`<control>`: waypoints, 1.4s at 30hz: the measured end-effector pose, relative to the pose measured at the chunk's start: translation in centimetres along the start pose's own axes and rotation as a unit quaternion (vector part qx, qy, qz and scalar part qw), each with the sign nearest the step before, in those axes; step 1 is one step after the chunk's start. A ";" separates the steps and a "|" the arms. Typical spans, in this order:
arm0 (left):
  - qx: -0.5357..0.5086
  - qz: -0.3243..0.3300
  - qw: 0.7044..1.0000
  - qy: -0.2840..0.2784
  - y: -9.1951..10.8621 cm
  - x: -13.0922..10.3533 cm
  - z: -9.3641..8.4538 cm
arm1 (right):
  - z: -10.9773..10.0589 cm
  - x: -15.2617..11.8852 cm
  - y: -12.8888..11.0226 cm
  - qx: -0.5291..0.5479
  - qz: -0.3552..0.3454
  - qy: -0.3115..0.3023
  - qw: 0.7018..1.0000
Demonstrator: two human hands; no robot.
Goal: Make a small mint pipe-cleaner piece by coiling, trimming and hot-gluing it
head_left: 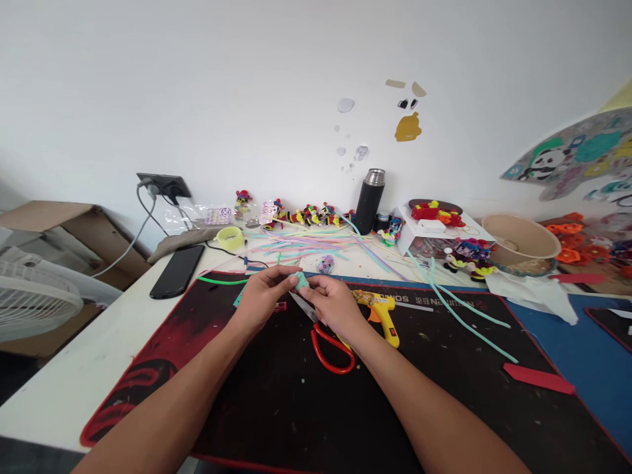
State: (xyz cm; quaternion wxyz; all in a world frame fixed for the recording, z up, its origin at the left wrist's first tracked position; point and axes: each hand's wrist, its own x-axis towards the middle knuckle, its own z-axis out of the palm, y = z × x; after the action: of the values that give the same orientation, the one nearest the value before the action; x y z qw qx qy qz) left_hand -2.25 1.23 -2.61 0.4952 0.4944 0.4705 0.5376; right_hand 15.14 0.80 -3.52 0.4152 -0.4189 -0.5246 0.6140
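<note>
Between both hands, above the black mat point(276, 408), is a small mint-green fuzzy piece point(301, 281). My left hand point(264, 295) pinches it from the left with thumb and fingers. From the right, my right hand point(333, 301) grips the same piece, fingers closed. Red-handled scissors point(332, 352) lie on the mat below my right hand, their blades partly hidden by it. A yellow glue gun point(385, 316) rests just right of that hand. A small purple fuzzy piece point(325, 264) sits beyond the hands.
Pastel fuzzy stems point(306, 243) lie along the back, near a black bottle point(370, 204). A phone point(176, 272) and yellow tape roll point(230, 237) are at left. Mint stems point(459, 316), a white stand point(419, 230) and a beige bowl point(518, 238) are at right.
</note>
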 end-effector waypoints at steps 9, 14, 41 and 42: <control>0.033 0.017 0.999 0.005 0.1 -0.1 0.1 | 0.2 -0.2 -0.2 0.030 0.013 -0.005 0.999; 0.080 0.049 0.995 0.018 0.0 -0.2 0.2 | 0.2 -0.2 -0.4 0.035 0.022 -0.010 0.999; 0.104 0.055 0.993 -0.017 -0.3 -0.4 0.5 | 0.0 -0.2 -0.3 -0.128 -0.040 0.043 0.990; 0.101 0.053 0.993 -0.026 -0.3 -0.5 0.4 | 0.0 -0.2 -0.3 -0.125 -0.042 0.043 0.990</control>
State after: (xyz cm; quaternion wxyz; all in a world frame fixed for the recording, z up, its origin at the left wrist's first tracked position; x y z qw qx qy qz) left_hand -1.84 0.80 -2.87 0.4260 0.5798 0.4823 0.4998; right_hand 15.26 0.66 -3.22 0.4071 -0.4713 -0.5957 0.5073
